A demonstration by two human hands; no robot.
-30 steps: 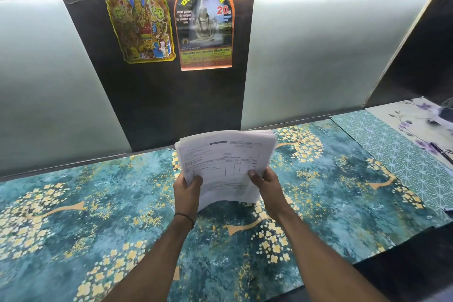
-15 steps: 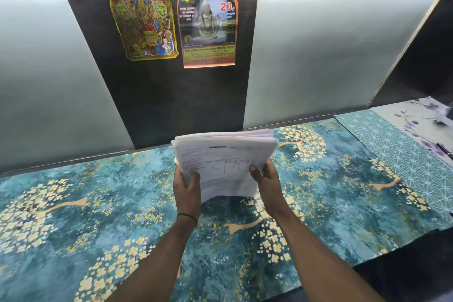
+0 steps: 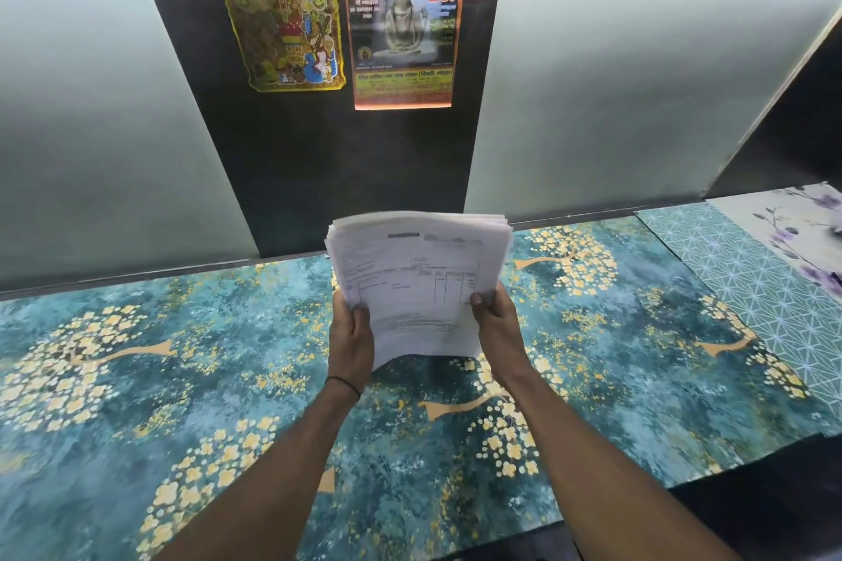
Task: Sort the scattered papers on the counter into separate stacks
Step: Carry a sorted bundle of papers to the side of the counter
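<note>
Head view, looking down at the counter [image 3: 159,378]. Both my hands are up at centre frame on one thick stack of papers [image 3: 419,269], held clear above the counter and tilted toward me, top edge at 12 o'clock. Left hand [image 3: 350,339] grasps the stack's lower left edge, thumb over the top sheet; a thin black band [image 3: 344,384] sits on that wrist. Right hand [image 3: 499,330] grasps the lower right edge, thumb likewise on top. Top sheet is a printed form with a ruled table; text too blurred to read. Sheet edges are slightly fanned along the top. The lower edge sags between the two hands.

Counter covering is teal with yellow blossom trees. At 3 o'clock a teal geometric mat [image 3: 747,287] adjoins it, then a pale floral sheet [image 3: 793,228]. At 12 o'clock, on the dark back panel, two religious posters [image 3: 403,32] hang side by side.
</note>
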